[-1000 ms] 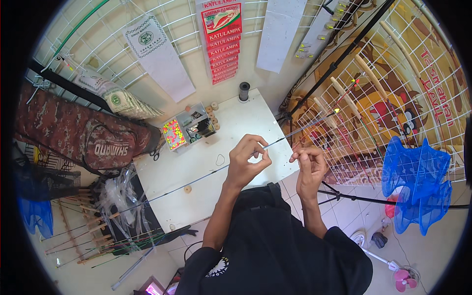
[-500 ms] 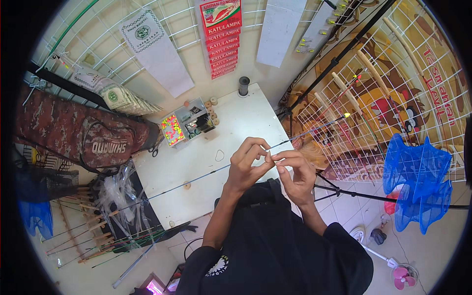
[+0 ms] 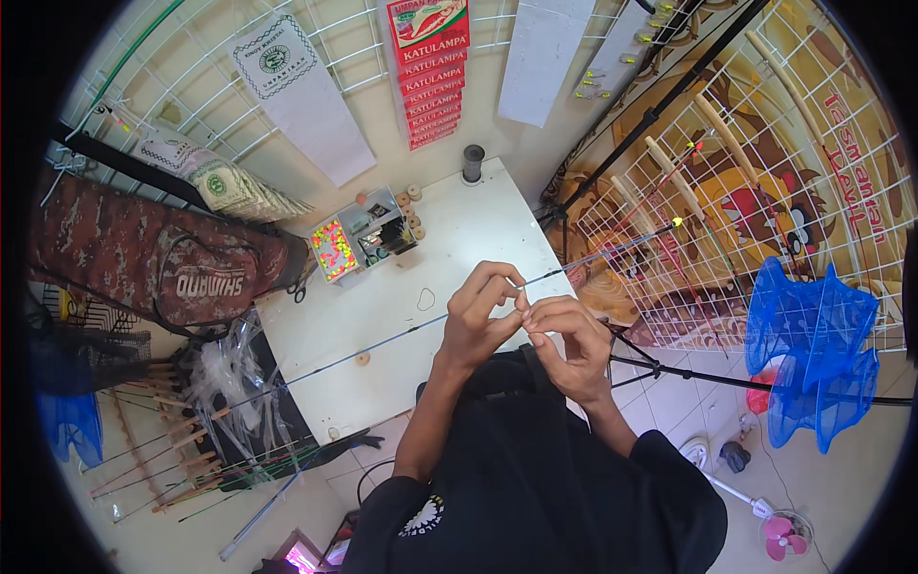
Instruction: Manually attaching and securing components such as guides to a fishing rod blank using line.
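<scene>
A thin fishing rod point(image 3: 413, 329) slants across my front, from the lower left up to a yellow tip at the right. My left hand point(image 3: 481, 316) is closed around it over the table's front part, its thumb and fingertips bent toward the right hand. Close beside it, fingertips almost touching, my right hand point(image 3: 571, 344) is closed in a pinch below the rod. Whatever lies between those fingers is too small to make out. Behind the hands, a small loop of line point(image 3: 426, 298) lies on the white table point(image 3: 459, 239).
At the table's back are a compartment box point(image 3: 335, 251) with bright beads, wooden rings point(image 3: 414, 220) and a dark spool point(image 3: 472, 163). A camouflage bag point(image 3: 172, 253) and several rods flank the left. Rightward stand a wire rack point(image 3: 708, 172), blue nets point(image 3: 813, 354) and a black stand point(image 3: 660, 367).
My right hand has shifted slightly left and its fingers have curled in closer to the left fingertips. The rod and left hand stay nearly in place.
</scene>
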Demonstrator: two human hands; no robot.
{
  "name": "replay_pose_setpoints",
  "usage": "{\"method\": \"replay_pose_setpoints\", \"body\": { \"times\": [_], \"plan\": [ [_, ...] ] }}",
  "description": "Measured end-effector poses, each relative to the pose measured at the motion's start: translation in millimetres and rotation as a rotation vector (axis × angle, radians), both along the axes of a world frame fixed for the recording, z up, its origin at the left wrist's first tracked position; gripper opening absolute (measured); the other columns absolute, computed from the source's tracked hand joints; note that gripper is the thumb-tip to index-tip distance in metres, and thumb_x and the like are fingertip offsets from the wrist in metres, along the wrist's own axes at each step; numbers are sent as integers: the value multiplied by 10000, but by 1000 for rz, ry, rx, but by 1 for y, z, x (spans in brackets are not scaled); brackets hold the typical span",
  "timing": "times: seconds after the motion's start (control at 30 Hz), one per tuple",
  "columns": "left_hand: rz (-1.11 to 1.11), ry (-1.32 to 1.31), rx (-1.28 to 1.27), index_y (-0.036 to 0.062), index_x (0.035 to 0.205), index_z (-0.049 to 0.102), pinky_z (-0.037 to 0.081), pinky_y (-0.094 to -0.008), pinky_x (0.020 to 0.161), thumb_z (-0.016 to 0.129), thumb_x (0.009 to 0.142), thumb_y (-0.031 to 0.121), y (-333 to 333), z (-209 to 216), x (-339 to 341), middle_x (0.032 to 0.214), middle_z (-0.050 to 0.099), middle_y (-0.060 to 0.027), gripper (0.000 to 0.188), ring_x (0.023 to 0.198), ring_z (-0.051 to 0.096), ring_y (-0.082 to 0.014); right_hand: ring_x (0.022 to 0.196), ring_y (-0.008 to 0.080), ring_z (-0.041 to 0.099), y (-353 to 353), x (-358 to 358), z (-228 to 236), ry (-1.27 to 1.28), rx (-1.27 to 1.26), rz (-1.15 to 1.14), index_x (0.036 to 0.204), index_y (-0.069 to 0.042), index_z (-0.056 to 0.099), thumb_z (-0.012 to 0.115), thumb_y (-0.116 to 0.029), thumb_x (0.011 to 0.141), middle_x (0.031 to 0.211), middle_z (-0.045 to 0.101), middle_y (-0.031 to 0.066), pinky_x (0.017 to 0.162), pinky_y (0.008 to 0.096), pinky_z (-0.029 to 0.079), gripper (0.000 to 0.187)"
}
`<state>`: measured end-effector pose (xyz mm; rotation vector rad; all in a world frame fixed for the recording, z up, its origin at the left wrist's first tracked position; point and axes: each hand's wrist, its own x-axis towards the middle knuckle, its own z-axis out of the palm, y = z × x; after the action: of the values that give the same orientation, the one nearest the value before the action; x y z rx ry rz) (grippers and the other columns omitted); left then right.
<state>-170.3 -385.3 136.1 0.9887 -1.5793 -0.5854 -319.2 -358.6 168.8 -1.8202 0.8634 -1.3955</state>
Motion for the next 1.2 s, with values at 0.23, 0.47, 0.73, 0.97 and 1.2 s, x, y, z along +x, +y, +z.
{"method": "replay_pose_setpoints", "body": {
  "times": [0.23,0.47,0.73,0.97,1.2],
  "plan": [
    [3,-28,-20,17,756,565,508,-273,573,710,667,-38,2,3,-2,919,616,-57,179,669,607,-148,848,231,644,-2,-5,5,18,20,-73,915,2,618,659,52,802,903,654,137,756,319,505,130],
    [56,-61,-50,19,760,559,514,-309,574,702,692,-27,4,1,-3,910,615,-70,164,706,630,-189,912,233,568,-21,-32,22,351,-242,-483,896,-40,667,710,37,750,950,659,72,787,336,450,171],
    [65,-65,-120,36,720,547,481,-243,519,696,663,-54,0,0,-5,867,635,-56,183,613,570,-105,922,209,516,-35,-56,56,747,-359,-528,876,-111,709,773,-77,713,1054,669,-30,841,346,377,178],
    [32,-82,-86,21,746,525,496,-318,566,698,686,-28,1,-1,-5,899,603,-77,190,670,610,-207,923,203,517,-47,-58,79,1010,-404,-305,890,-103,680,764,-129,732,1035,667,-35,822,367,376,181],
    [15,-68,-48,18,744,519,497,-320,575,689,695,-32,0,0,-5,897,602,-77,185,677,611,-208,916,209,529,-51,-57,78,1008,-351,-240,894,-78,665,760,-107,736,957,649,-3,796,360,402,186]
  ]
}}
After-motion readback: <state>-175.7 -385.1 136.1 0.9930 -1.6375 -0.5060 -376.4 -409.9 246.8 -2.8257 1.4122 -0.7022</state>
